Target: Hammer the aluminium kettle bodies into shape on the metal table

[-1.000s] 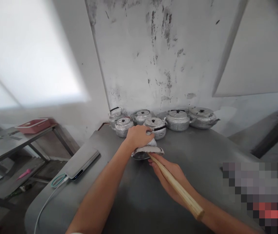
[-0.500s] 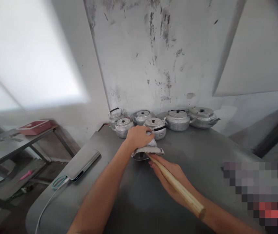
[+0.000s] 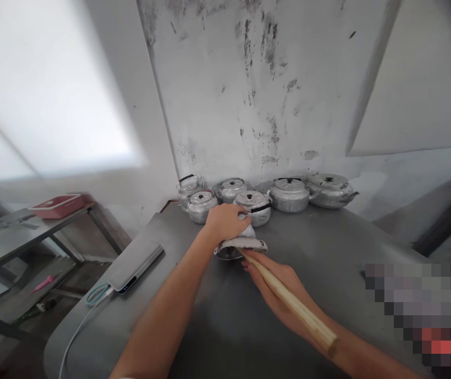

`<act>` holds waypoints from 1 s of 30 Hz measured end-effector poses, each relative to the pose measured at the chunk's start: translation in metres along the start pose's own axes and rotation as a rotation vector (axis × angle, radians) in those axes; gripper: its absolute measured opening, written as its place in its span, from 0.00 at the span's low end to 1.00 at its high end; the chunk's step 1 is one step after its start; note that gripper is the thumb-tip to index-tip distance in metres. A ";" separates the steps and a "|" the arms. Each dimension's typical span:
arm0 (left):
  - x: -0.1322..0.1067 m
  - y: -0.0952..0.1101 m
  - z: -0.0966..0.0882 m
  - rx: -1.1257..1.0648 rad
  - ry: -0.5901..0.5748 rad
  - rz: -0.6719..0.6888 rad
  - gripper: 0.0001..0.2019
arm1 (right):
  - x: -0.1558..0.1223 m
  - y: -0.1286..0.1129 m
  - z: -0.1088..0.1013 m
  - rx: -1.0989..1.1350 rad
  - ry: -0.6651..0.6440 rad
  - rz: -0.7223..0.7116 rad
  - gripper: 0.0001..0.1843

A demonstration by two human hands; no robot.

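Observation:
My left hand (image 3: 227, 221) is curled over a small silvery metal vessel (image 3: 248, 231) at the middle of the table. The vessel is tipped so that its pale rim and dark opening face me. The hand hides most of its body, so whether it is a kettle like those behind, I cannot tell. In my right hand (image 3: 275, 279) lies a pale wooden stick (image 3: 288, 300), thick end towards me. Its far, thinner end meets the vessel's rim, and its tip is hidden there. Just behind my left hand stands a silver kettle (image 3: 251, 199) with a black knob and handle.
Several more silver kettles (image 3: 290, 197) line the wall at the back of the grey table (image 3: 312, 247). To the left lies a power bank (image 3: 134, 266) with a white cable (image 3: 76, 332). A side table at far left bears a pink basket (image 3: 57, 207).
The view has shifted very slightly. The near end of the stick sits a little lower and further right; both hands keep their grip and the vessel stays in place.

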State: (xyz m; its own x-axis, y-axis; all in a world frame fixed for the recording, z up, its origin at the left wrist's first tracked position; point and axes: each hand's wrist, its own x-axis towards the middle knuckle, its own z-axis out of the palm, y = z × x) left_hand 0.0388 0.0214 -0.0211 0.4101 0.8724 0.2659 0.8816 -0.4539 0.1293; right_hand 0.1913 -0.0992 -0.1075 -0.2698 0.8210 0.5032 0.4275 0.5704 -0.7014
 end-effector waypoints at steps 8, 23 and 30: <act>0.000 -0.001 0.000 -0.001 -0.002 -0.004 0.20 | 0.001 0.001 -0.001 0.009 -0.036 0.011 0.19; 0.000 0.001 0.001 -0.004 0.000 0.000 0.20 | 0.000 0.000 0.005 -0.047 0.052 -0.044 0.19; 0.001 0.000 0.002 -0.001 -0.006 -0.006 0.19 | 0.001 0.002 0.004 -0.036 0.055 -0.048 0.19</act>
State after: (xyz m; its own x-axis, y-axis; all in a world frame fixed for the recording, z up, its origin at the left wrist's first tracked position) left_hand 0.0402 0.0227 -0.0230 0.4061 0.8761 0.2598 0.8839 -0.4488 0.1316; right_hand 0.1883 -0.0968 -0.1100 -0.2434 0.7896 0.5633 0.4464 0.6068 -0.6577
